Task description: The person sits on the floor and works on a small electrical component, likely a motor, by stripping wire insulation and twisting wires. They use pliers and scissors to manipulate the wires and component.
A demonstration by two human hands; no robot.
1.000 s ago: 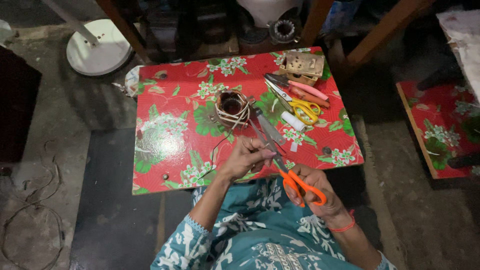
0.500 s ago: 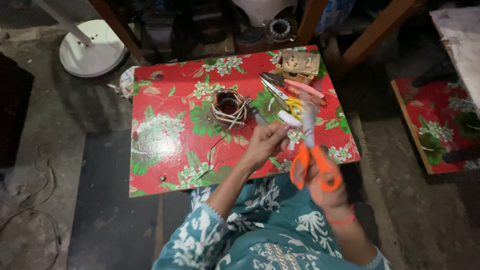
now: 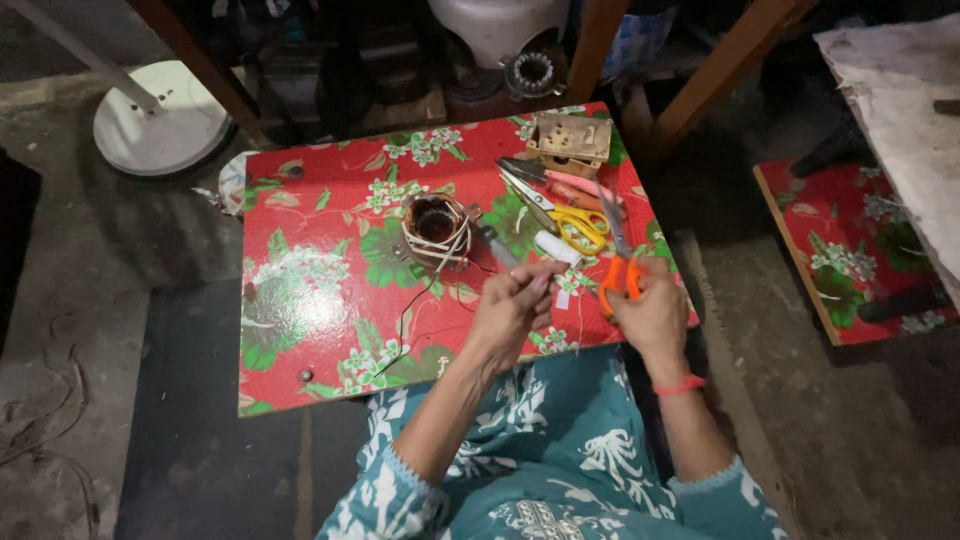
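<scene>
Grip, right hand: the right hand (image 3: 655,318) is closed through the orange handles of a pair of scissors (image 3: 620,262), whose blades are pointed up and away over the table edge.
Grip, left hand: the left hand (image 3: 510,312) is pinched shut on a thin strand (image 3: 560,266) between thumb and fingertips; what the strand is made of cannot be told.
Handling, scissors: judged light and rigid; best held by the looped handles, as is done now, with the blades kept clear of the other hand.
Handling, strand: judged very light, limp and easily dropped; a fingertip pinch close to the cut point is called for.
Table: a low table (image 3: 300,300) covered in red floral cloth is set just beyond the knees.
Wound coil: one round copper-coloured winding (image 3: 436,226) is seen mid-table, with thin wire trailing from it towards the left hand; judged heavier, and its wire fragile.
Count, scissors: two pairs, the orange pair in hand and yellow-handled scissors (image 3: 575,226) lying on the cloth.
Count, far items: one perforated wooden block (image 3: 570,140) at the far edge; one white disc base (image 3: 160,120) on the floor beyond.
</scene>
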